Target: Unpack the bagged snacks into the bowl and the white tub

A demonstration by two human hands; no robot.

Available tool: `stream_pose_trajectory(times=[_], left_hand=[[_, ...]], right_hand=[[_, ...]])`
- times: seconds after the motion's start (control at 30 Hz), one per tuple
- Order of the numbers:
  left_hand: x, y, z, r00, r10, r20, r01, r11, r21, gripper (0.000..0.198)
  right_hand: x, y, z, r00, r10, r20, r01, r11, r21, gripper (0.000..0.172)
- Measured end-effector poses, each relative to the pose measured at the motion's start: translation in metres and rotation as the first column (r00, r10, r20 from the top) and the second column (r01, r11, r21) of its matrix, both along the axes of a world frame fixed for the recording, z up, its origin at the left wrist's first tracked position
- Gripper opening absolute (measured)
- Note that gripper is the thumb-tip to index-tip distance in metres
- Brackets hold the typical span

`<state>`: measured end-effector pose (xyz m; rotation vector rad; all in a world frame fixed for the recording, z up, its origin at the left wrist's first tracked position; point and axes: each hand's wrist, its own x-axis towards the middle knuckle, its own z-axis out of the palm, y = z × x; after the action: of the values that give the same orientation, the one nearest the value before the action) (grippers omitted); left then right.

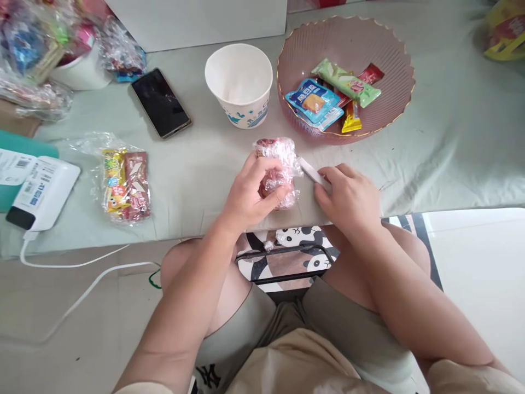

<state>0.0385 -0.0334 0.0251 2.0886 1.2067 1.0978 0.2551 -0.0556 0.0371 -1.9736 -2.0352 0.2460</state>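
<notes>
My left hand is closed on a small bundle of reddish snack packets in clear plastic wrap, which rests on the cloth-covered table. My right hand grips a thin white stick-like tool whose far end points at the wrap's right side; I cannot tell whether it touches. Just behind the bundle stands a white paper cup with blue print, its inside showing no contents. To the left lies another clear-wrapped pack, holding a yellow packet and a brown one.
A pink ribbed bowl with several snack packets stands at the back right. A black phone lies left of the cup. At far left are a white power bank with a cable and a heap of wrapped packs. A white box stands behind.
</notes>
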Motion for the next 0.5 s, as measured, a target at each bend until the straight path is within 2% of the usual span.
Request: stream_pose_trajectory(times=[0.07, 0.13, 0.17, 0.2, 0.27, 0.3, 0.37, 0.5], left_hand=[[-0.002, 0.004, -0.003, 1.0, 0.006, -0.01, -0.006, 1.0, 0.009, 0.015], [-0.005, 0.006, -0.004, 1.0, 0.024, -0.011, -0.024, 1.0, 0.002, 0.012], [-0.007, 0.007, -0.005, 0.999, 0.037, -0.016, -0.037, 0.999, -0.007, 0.011], [-0.009, 0.008, -0.005, 0.998, 0.052, -0.025, -0.052, 0.999, -0.011, 0.01], [-0.01, 0.009, -0.007, 0.995, 0.079, -0.055, -0.079, 0.997, -0.007, 0.014], [-0.01, 0.009, -0.007, 0.994, 0.088, -0.066, -0.089, 0.996, -0.004, 0.018], [-0.008, 0.009, -0.008, 0.994, 0.088, -0.066, -0.088, 0.996, -0.006, 0.026], [-0.003, 0.009, -0.006, 0.997, 0.062, -0.054, -0.063, 0.998, -0.015, 0.026]], right_hand=[[-0.001, 0.0, 0.01, 0.991, -0.067, -0.12, 0.059, 0.996, -0.071, 0.014], [-0.001, -0.002, 0.021, 0.922, -0.174, -0.347, 0.1, 0.97, -0.222, 0.009], [-0.001, -0.004, 0.025, 0.841, -0.226, -0.491, 0.075, 0.949, -0.308, 0.007], [-0.001, -0.005, 0.027, 0.727, -0.267, -0.632, 0.01, 0.925, -0.38, 0.007], [-0.005, -0.009, 0.029, 0.464, -0.317, -0.827, -0.172, 0.884, -0.435, 0.013], [-0.008, -0.01, 0.028, 0.361, -0.331, -0.872, -0.247, 0.868, -0.431, 0.018], [-0.016, -0.012, 0.024, 0.244, -0.361, -0.9, -0.333, 0.841, -0.427, 0.029], [-0.029, -0.012, 0.018, 0.168, -0.469, -0.867, -0.365, 0.787, -0.497, 0.039]])
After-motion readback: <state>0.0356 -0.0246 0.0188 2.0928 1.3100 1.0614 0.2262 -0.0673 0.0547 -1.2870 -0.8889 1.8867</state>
